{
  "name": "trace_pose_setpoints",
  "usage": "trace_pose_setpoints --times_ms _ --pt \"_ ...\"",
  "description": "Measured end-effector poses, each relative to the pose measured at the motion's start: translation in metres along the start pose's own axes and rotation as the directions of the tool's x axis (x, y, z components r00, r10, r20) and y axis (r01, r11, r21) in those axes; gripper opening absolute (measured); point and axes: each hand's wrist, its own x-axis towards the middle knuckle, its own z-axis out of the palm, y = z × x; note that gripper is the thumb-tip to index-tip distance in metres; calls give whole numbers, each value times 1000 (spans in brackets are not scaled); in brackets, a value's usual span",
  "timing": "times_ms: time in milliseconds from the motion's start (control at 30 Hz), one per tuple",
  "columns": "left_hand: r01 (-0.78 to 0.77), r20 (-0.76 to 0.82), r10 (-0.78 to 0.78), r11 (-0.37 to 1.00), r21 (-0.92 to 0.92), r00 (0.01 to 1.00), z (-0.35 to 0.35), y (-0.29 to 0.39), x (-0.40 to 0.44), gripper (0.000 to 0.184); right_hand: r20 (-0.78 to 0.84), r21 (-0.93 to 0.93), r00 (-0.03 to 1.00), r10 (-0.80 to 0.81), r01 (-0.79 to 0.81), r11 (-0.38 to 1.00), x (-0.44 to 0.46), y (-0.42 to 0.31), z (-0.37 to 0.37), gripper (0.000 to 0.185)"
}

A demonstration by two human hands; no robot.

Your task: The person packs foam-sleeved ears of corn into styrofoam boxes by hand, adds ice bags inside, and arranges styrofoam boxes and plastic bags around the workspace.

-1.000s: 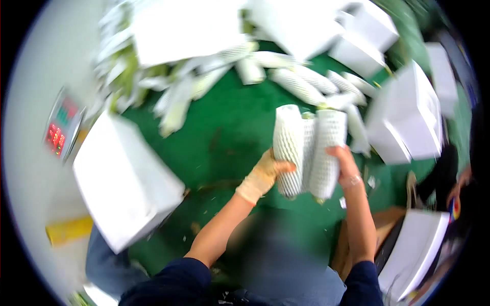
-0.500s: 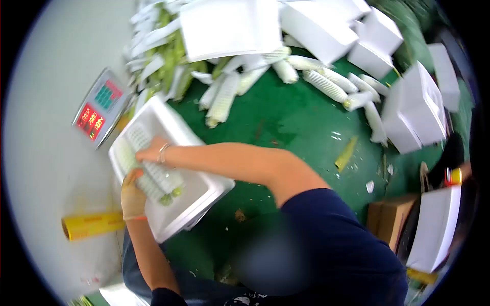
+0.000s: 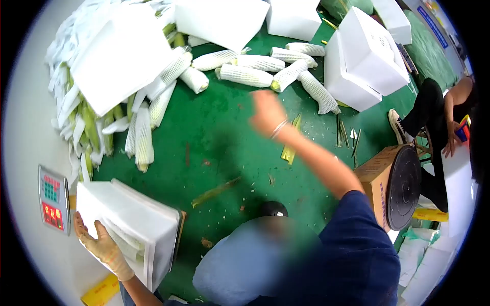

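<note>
My left hand, in a pale glove, has its fingers spread at the near-left side of a white foam box. Inside that box lie pale ears in net sleeves, partly hidden by the hand and wall. My bare right hand, with a bracelet at the wrist, is above the green floor. Motion blur hides how its fingers are set. Just beyond it lie several corn ears in white foam-net sleeves, apart from the hand as far as I can see.
A scale display with red digits stands left of the box. A pile of green corn and white sleeves lies behind it. More foam boxes stand at the back. A cardboard box and a seated person are at right.
My right hand has left the foam box and moved right, toward the sleeved ears. My left hand has let go of the ears and opened. The view has turned to the right.
</note>
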Motion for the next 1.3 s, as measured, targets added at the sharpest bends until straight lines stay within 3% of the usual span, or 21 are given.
trace_pose_setpoints --times_ms 33,67,167,267,300,367,400,467,500,533,600,633,667,733,833,900,967,1067,1200,1267,1300 --pt "-107 53 106 994 18 993 18 33 5 54 32 -255 948 316 -298 920 12 65 -8 47" --pt "-211 105 206 977 32 973 40 67 7 52 -199 -401 935 293 -350 846 22 130 -9 29" --pt "-325 441 457 881 -345 772 146 161 4 51 -35 -350 805 593 -565 747 30 263 -13 68" --pt "-146 743 465 878 -455 482 277 195 -17 55 -110 -520 838 534 -507 688 25 318 31 81" --pt "54 825 401 888 -457 399 310 206 -29 57 -92 -516 832 547 -509 689 19 311 33 81" --pt "369 879 374 804 -466 296 365 211 -67 65 128 -187 679 723 -700 690 20 270 10 79" --pt "476 866 405 723 -500 294 384 213 -85 71 70 -30 696 715 -715 699 6 250 16 75" --pt "701 946 290 644 -306 146 371 245 -93 80 283 649 857 430 -502 571 -15 207 30 68" --pt "794 946 312 550 -259 93 382 234 -106 88 297 819 927 227 -370 438 -18 171 24 67" --pt "886 900 434 403 -231 37 372 245 -103 80 520 716 836 176 -539 443 -10 162 11 69" --pt "981 935 299 74 179 -193 368 201 -121 66 44 516 813 581 -517 684 26 181 24 74" --pt "947 938 231 -131 294 -260 360 191 -120 56 -49 481 715 697 -595 644 53 207 39 81" --pt "927 937 223 -201 316 -270 361 170 -125 55 -144 459 598 788 -665 589 83 232 52 88" --pt "955 981 115 -237 178 -154 351 147 -131 53 57 473 364 930 -830 296 136 239 62 102" --pt "967 999 -18 -253 31 -37 341 128 -129 49 61 467 198 978 -872 147 147 226 74 110" --pt "975 999 -24 -219 -35 31 329 112 -129 48 68 654 335 940 -726 212 118 220 72 99" --pt "977 989 28 -162 -139 146 322 109 -128 50 -224 634 708 670 -416 652 62 180 77 77" --pt "975 967 -153 -57 -214 203 308 94 -156 61 40 548 966 255 -234 803 -17 85 76 80" --pt "966 923 -312 -53 -252 224 308 78 -182 62 378 474 912 -157 -45 879 -31 28 122 77" --pt "967 914 -359 -95 -238 189 303 72 -179 66 297 219 932 -208 145 965 14 34 123 72" --pt "962 908 -354 -65 -263 225 303 72 -179 67 -36 159 980 -197 200 967 50 36 102 61"
